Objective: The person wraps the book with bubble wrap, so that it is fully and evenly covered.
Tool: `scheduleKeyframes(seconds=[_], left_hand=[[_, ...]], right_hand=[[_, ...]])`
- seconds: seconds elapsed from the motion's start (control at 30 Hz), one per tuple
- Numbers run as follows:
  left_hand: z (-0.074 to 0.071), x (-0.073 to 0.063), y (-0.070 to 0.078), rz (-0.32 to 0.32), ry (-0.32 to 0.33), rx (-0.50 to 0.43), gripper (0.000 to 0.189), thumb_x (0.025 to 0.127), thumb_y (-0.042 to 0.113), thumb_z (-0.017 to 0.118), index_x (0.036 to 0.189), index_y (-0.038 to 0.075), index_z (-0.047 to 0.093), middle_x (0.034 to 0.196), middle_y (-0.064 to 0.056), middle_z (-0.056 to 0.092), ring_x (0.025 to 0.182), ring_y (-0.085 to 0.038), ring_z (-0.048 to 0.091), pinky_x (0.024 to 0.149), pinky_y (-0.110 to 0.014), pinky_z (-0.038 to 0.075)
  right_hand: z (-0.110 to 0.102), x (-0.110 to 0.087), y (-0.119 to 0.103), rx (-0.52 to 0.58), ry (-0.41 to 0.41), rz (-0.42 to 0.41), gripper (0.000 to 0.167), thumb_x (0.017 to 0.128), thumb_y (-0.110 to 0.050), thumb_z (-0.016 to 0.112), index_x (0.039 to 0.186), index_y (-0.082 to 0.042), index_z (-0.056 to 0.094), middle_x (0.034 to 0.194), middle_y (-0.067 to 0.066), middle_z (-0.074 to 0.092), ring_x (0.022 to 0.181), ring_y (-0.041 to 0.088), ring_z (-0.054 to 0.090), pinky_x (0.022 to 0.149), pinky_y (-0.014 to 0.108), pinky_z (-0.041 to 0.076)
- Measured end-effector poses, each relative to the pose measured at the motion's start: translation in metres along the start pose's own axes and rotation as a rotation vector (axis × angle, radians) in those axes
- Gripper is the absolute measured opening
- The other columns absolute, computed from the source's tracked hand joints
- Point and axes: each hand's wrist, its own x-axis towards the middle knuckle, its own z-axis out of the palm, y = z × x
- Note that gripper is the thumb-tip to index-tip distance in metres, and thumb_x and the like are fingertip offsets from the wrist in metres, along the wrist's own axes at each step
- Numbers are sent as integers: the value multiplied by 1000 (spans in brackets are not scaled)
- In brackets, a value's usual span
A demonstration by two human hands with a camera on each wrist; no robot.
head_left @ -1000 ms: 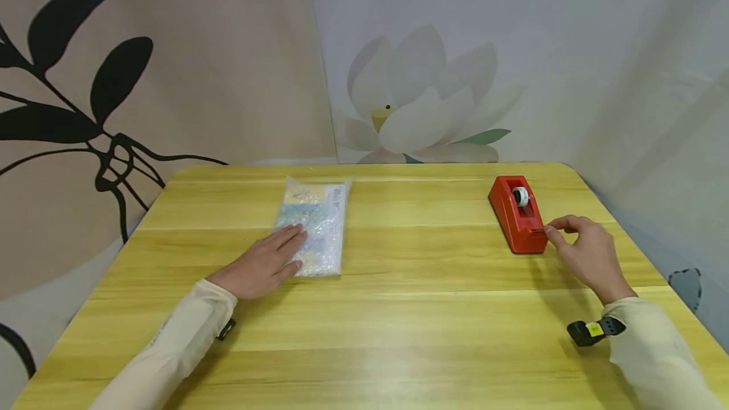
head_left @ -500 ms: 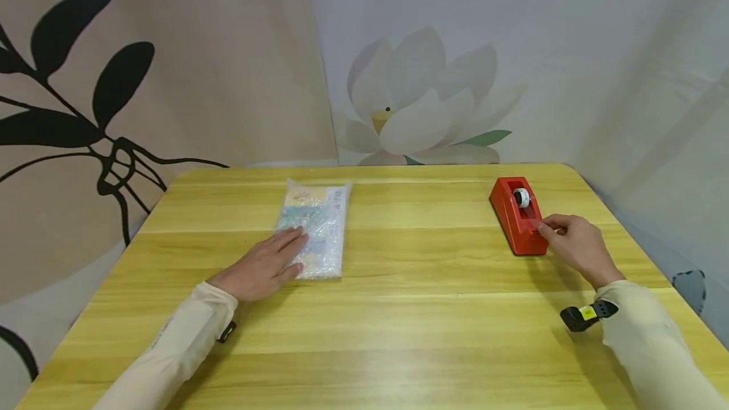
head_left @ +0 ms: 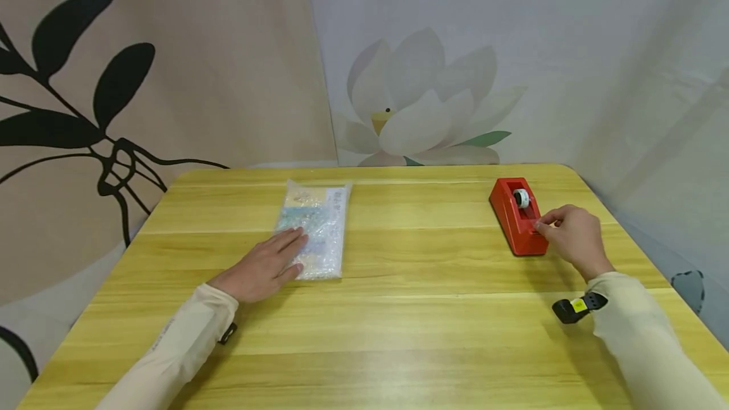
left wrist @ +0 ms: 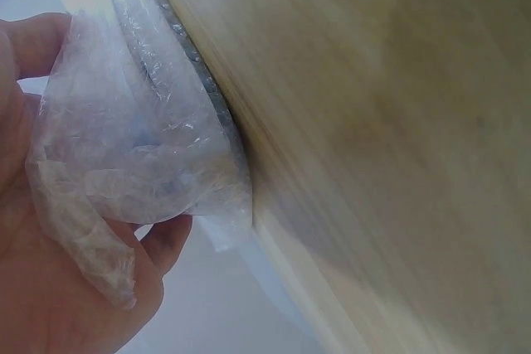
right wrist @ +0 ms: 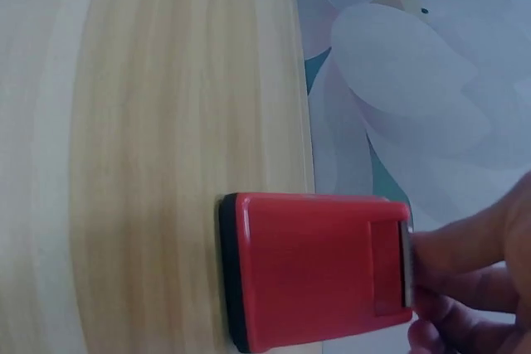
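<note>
A flat packet in bubble wrap [head_left: 321, 233] lies on the table left of centre, with colourful printing showing through the clear wrap. My left hand [head_left: 262, 267] rests on its lower left part, fingers extended over the wrap. Loose wrap [left wrist: 141, 147] bulges beside that palm in the left wrist view. Toward the right stands a red tape dispenser [head_left: 512, 207] with a small white-cored roll of tape [head_left: 521, 198]. My right hand [head_left: 575, 239] is at its front end, thumb and forefinger pinching the clear tape by the cutter [right wrist: 406, 264].
The wooden table [head_left: 398, 334] spans the lower view. Behind it hangs a cloth backdrop [head_left: 239, 68] with printed leaves and a lotus. Black wrist straps [head_left: 578, 306] sit over the light sleeves [head_left: 643, 334].
My right hand has shifted slightly left and away from me, from the dispenser's front edge to over the cutter end. My left hand stays on the packet.
</note>
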Motion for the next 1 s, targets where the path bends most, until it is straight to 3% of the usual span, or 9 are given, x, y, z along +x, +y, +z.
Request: scheduleKeyframes(seconds=[0.2, 0.33, 0.43, 0.57, 0.7, 0.87, 1.0], left_hand=[[0, 1, 0, -1, 0, -3, 57, 108, 27, 44, 154, -5, 32, 162, -27, 29, 150, -47, 26, 120, -62, 27], [-1, 1, 1, -5, -9, -7, 57, 108, 27, 43, 154, -5, 32, 162, -27, 28, 151, -47, 26, 120, -62, 26], [-3, 1, 1, -7, -5, -1, 57, 108, 26, 44, 154, -5, 32, 162, -27, 29, 150, -47, 26, 120, -62, 26], [-5, 1, 1, -11, 4, 3, 57, 108, 26, 44, 154, -4, 32, 162, -26, 30, 150, -46, 27, 120, -62, 27], [-5, 0, 1, -18, 2, -1, 57, 108, 27, 44, 154, -4, 32, 162, -26, 29, 151, -46, 26, 120, -62, 26], [-3, 0, 1, -19, -2, -3, 57, 108, 28, 44, 154, -3, 32, 162, -25, 29, 151, -46, 26, 120, -62, 26], [-1, 0, 2, -11, -8, -4, 57, 108, 28, 44, 154, -4, 32, 162, -26, 29, 151, -46, 26, 120, -62, 26]], right_hand=[[1, 0, -5, -50, 44, -64, 19, 88, -9, 68, 84, 10, 72, 89, 28, 65, 76, 35, 56, 63, 33, 37], [-4, 4, -11, -29, 40, -51, 22, 93, -11, 63, 86, 9, 68, 79, 22, 65, 69, 29, 54, 57, 30, 38], [-11, 10, -18, 58, 8, 22, 27, 98, -18, 55, 98, 7, 65, 83, 19, 65, 72, 26, 54, 55, 28, 41], [-20, 24, -26, 229, -89, 158, 38, 104, -25, 45, 120, 7, 58, 109, 21, 59, 89, 27, 51, 64, 27, 45], [-25, 41, -30, 394, -164, 241, 42, 107, -29, 40, 128, 5, 52, 102, 7, 56, 85, 18, 49, 67, 24, 46], [-31, 57, -31, 539, -222, 273, 37, 107, -29, 41, 125, 1, 52, 82, -12, 53, 73, 7, 46, 62, 20, 43], [-33, 67, -30, 654, -213, 292, 21, 106, -25, 43, 107, -11, 59, 76, -16, 54, 71, 6, 45, 60, 17, 41]])
